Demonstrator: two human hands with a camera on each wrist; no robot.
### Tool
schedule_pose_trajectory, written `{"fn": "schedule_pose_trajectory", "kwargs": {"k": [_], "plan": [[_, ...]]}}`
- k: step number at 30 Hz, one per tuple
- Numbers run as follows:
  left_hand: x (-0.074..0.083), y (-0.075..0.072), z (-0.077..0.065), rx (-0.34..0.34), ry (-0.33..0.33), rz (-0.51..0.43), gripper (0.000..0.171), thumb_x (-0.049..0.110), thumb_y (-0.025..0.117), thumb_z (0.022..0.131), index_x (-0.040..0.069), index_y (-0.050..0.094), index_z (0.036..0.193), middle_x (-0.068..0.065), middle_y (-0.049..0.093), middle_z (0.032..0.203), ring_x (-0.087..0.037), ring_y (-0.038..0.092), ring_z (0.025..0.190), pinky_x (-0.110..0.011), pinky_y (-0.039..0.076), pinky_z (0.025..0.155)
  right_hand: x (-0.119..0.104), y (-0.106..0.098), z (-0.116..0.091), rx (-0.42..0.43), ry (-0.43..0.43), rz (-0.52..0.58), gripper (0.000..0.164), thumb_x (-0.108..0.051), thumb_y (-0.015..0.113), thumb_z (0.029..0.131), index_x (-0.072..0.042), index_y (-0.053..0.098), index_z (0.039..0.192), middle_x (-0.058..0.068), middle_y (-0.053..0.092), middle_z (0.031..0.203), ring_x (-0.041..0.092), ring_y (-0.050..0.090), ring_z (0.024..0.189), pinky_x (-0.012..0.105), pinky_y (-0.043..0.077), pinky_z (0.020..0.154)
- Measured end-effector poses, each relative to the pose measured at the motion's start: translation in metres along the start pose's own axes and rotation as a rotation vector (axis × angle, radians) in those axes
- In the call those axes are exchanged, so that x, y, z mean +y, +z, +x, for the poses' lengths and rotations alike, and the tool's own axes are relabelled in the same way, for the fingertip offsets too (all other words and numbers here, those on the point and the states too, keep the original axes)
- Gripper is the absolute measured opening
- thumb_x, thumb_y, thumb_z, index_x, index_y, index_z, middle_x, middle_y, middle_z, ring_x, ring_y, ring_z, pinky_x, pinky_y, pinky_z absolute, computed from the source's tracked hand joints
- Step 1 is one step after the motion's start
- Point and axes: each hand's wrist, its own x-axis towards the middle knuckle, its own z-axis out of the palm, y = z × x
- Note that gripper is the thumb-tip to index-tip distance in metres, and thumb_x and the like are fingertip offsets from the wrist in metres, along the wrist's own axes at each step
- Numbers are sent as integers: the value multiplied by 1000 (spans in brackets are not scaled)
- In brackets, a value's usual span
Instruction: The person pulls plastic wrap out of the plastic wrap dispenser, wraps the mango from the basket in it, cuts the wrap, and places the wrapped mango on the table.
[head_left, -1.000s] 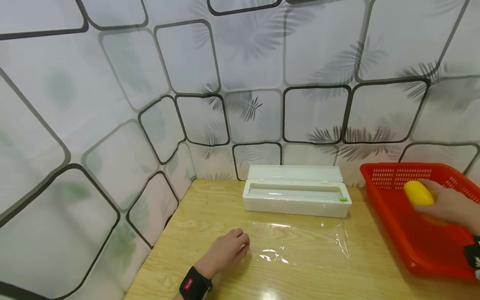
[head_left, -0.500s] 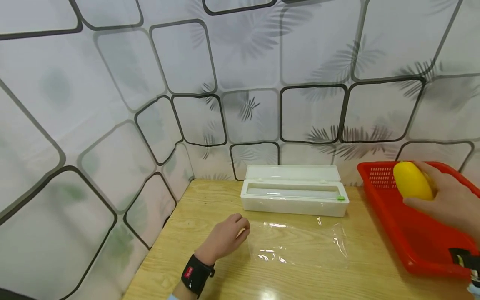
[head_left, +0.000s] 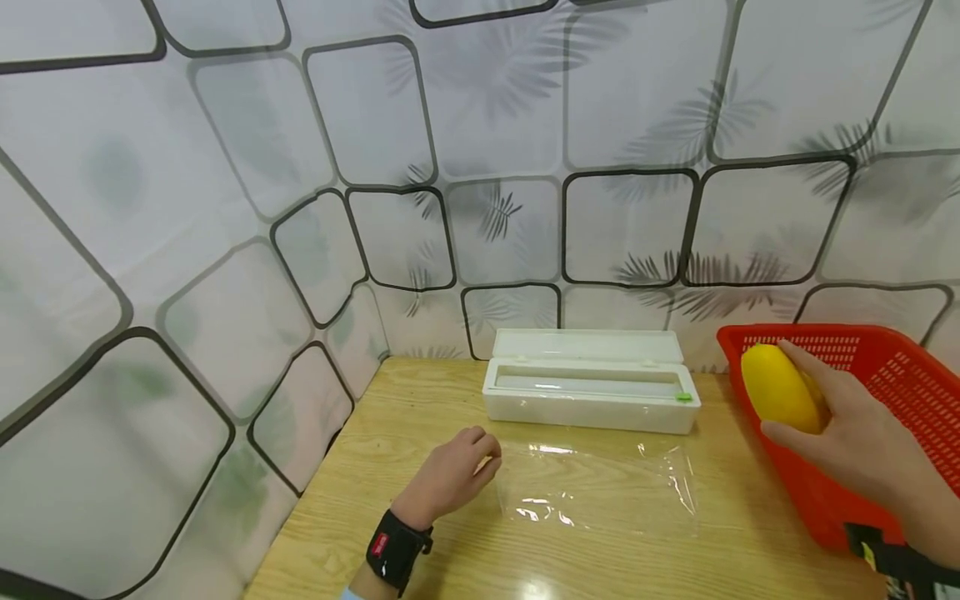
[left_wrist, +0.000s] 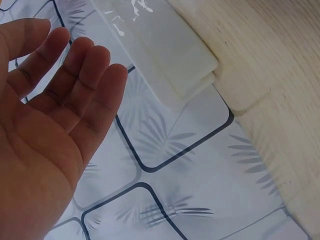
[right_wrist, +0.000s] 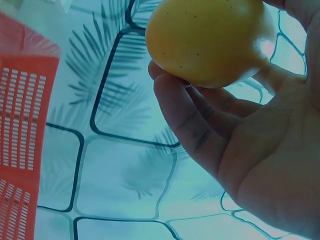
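Note:
My right hand [head_left: 862, 437] grips a smooth yellow mango [head_left: 778, 390] above the left side of the red basket. Small dark specks dot the mango [right_wrist: 210, 45] in the right wrist view, where the curled fingers hold it from below. My left hand [head_left: 450, 477] hovers beside the left edge of a clear sheet of plastic wrap [head_left: 600, 483] spread on the table. In the left wrist view, that hand [left_wrist: 55, 110] has loosely bent fingers and an empty palm.
A white plastic wrap dispenser [head_left: 592, 410] stands behind the sheet with its lid raised and a green slider at its right end. The red perforated basket [head_left: 787, 475] sits on the right of the wooden table [head_left: 375, 433]. Patterned walls [head_left: 510, 250] rise behind and left.
The mango has been lifted from inside the basket and carried left towards its near-left wall, gripped by my right hand. My left hand has hardly shifted.

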Motion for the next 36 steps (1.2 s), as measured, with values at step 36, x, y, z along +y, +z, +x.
{"fn": "schedule_pose_trajectory", "kwargs": {"k": [36], "plan": [[1,1,0,9,2,-19,6,23,56,91,19,59,92,7,53,86,-5,47,76,-22,47,57,-39,45,-17,-116,-125,94,96,-36,76,72,-32,15,146,21,44,120,31,46,86,56,50,65]]}}
